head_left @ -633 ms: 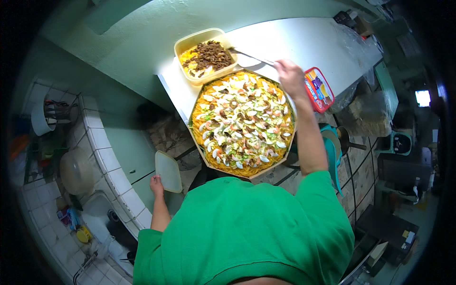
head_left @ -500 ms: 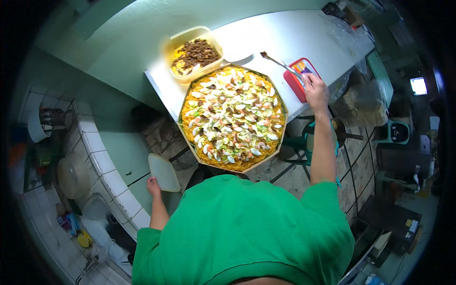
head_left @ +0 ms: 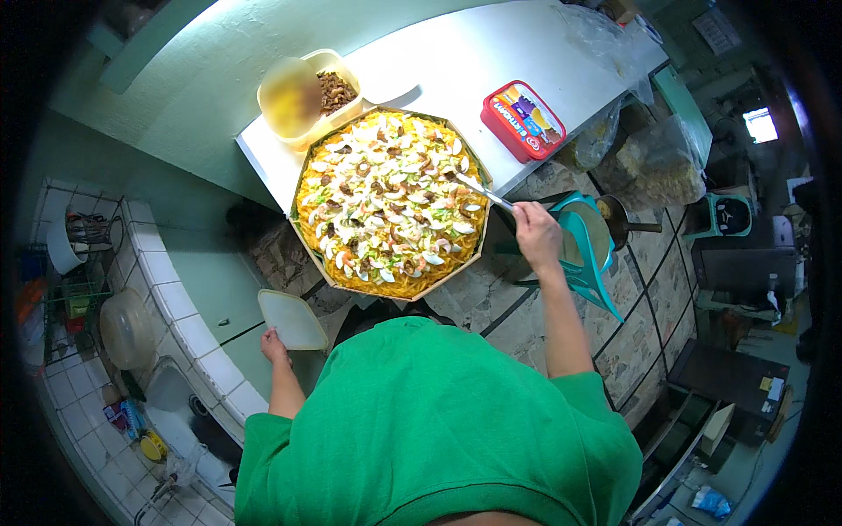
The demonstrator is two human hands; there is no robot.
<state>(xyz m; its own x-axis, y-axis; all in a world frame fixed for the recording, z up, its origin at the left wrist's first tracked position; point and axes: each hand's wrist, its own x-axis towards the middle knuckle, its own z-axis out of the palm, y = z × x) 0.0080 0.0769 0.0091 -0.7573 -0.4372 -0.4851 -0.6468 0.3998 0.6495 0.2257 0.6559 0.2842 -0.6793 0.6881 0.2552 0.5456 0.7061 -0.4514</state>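
Observation:
In my right hand (head_left: 537,232), the fingers are closed round the handle of a long, thin metal utensil (head_left: 484,190); its exact kind is unclear. The utensil's tip reaches over the right side of a big octagonal tray (head_left: 481,256) of orange noodles (head_left: 399,219). White egg slices, green shreds, shrimp-like bits and brown pieces cover the noodles. Low on the left, my left hand (head_left: 274,344) grips the edge of a pale translucent plastic lid (head_left: 294,320). Behind the tray stands a cream plastic container (head_left: 338,66) with brown pieces in it; a blur hides part of its contents.
The tray rests at the near edge of a white table (head_left: 438,66). A red plastic tub (head_left: 524,121) stands right of it. A teal plastic chair (head_left: 589,250) and a pan (head_left: 618,219) are beyond my right arm. A tiled counter (head_left: 189,307) with a sink runs along the left.
My right hand has moved with the utensil from above the red tub, nearer and leftward, to the tray's right side. The left hand still holds the lid. The whole view has shifted slightly.

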